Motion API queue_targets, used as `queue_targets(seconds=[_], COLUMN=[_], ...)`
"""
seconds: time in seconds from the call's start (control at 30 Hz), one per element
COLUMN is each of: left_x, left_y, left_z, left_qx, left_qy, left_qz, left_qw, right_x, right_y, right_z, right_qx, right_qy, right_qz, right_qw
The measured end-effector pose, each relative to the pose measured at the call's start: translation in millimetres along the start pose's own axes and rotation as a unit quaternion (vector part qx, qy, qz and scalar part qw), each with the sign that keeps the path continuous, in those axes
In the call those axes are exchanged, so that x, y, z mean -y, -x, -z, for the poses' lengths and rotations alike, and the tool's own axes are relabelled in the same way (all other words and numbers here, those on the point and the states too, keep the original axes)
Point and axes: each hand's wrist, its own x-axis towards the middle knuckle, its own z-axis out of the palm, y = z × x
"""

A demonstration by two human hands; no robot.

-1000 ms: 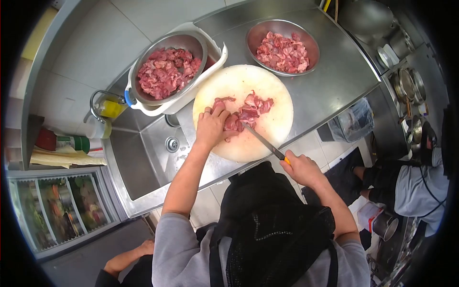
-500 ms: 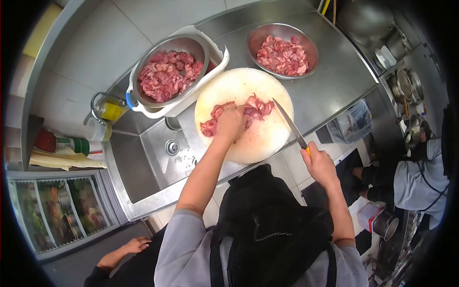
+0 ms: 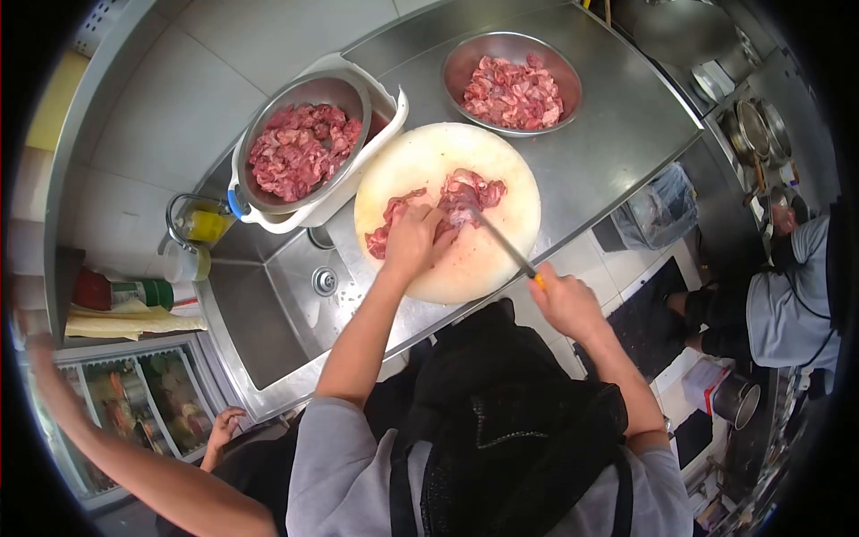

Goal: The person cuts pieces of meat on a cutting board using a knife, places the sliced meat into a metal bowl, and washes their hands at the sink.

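My left hand (image 3: pixel 414 240) presses down on pieces of raw meat (image 3: pixel 472 188) in the middle of a round white cutting board (image 3: pixel 488 259); its fingers are curled onto the meat, the tips partly hidden. In my right hand (image 3: pixel 568 304) is a knife (image 3: pixel 506 245) with an orange-yellow handle. The blade slants across the board, its tip end at the meat just right of my left fingers. Behind the board stand two metal bowls of cut raw meat, a left bowl (image 3: pixel 361 100) tilted in a white tub (image 3: pixel 389 134) and a right bowl (image 3: pixel 455 72) on the steel counter.
A steel sink (image 3: pixel 242 313) with a faucet (image 3: pixel 175 219) adjoins the board on the left. Another person's arm (image 3: pixel 134 456) reaches across at lower left, near a glass-fronted fridge (image 3: pixel 134 403). A co-worker (image 3: pixel 787 313) stands at far right. A plastic-lined bin (image 3: pixel 660 210) sits beside the counter.
The knife has swung left from beside the meat onto it, my right hand moving left with it. Another person's arm has come into view at lower left. The view has shifted slightly.
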Motion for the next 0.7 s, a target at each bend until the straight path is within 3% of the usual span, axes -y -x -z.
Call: queue_targets(seconds=[0.03,0.3,0.7], left_x=[-5.0,-32.9,-35.3], left_y=[8.4,31.4,27.0], left_z=[-3.9,-3.4,-24.8], left_qx=[-0.018,-0.07,-0.134], left_qy=[-0.015,-0.062,-0.107], left_qz=[0.025,0.122,0.114], left_qw=[0.999,0.988,0.979], right_x=[4.2,18.9,17.0], right_y=[-5.9,-22.3,-35.1], right_z=[-4.1,3.3,-4.1], right_qx=[0.043,0.054,0.106], right_qy=[-0.016,0.06,0.08], right_qz=[0.011,0.038,0.062], right_qw=[0.999,0.996,0.989])
